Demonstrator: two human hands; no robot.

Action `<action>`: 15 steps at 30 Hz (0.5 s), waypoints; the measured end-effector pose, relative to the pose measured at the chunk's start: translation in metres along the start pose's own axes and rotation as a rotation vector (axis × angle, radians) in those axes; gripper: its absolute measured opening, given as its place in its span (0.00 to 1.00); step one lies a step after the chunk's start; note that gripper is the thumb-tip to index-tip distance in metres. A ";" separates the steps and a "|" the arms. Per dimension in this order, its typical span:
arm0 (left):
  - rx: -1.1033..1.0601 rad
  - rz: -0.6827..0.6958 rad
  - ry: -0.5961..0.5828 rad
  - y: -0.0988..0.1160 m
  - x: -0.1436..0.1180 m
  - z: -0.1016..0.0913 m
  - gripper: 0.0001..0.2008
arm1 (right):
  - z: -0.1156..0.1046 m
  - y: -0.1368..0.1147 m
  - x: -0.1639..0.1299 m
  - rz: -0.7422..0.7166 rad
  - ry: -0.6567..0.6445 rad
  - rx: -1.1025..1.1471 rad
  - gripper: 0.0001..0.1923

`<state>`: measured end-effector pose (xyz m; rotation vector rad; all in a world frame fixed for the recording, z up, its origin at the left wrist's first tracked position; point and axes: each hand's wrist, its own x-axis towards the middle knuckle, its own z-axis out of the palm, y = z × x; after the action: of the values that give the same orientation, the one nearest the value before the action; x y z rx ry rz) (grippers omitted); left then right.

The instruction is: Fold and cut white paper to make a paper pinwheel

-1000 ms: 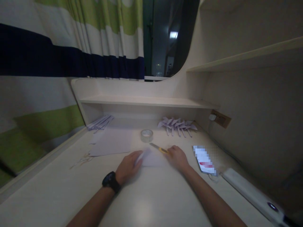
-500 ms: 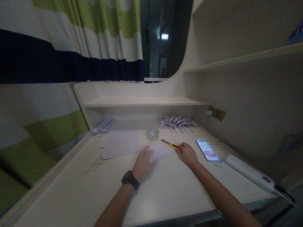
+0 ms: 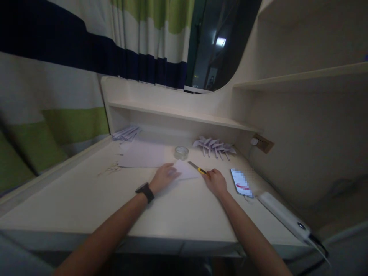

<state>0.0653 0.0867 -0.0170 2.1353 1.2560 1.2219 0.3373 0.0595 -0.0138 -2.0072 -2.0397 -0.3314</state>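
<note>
My right hand (image 3: 216,182) is closed around the yellow handle of a utility knife (image 3: 198,168). Its blade points up and to the left, just off the right side of a small piece of white paper (image 3: 185,171), which looks folded into a triangle. At that paper's left edge lies my left hand (image 3: 164,178), a black watch (image 3: 145,191) on its wrist. Its fingers are stretched out and slightly apart, with the tips touching the paper. A roll of clear tape (image 3: 181,153) stands just beyond the paper.
Large white sheets (image 3: 143,153) lie behind my left hand, with rolled paper sticks (image 3: 127,133) past them. Several paper pinwheels (image 3: 214,146) sit at the back right. A phone (image 3: 240,183) and a white power strip (image 3: 283,216) are on the right. Thin sticks (image 3: 110,168) are scattered left.
My left hand has slid left, from over the small paper to its left edge. The knife stays in my right hand. The camera view has tilted and shifted.
</note>
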 end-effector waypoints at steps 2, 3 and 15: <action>-0.210 -0.143 -0.003 0.002 0.000 -0.002 0.13 | -0.003 0.000 -0.001 -0.011 -0.003 0.011 0.21; -0.304 -0.219 -0.006 0.003 0.000 -0.003 0.12 | -0.004 -0.001 -0.001 -0.012 -0.001 0.019 0.21; -0.513 -0.389 -0.055 0.001 -0.004 -0.026 0.16 | -0.017 -0.003 -0.004 -0.066 0.084 0.199 0.17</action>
<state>0.0435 0.0803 -0.0035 1.4706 1.1149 1.1491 0.3351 0.0496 0.0007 -1.7826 -2.0045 -0.2117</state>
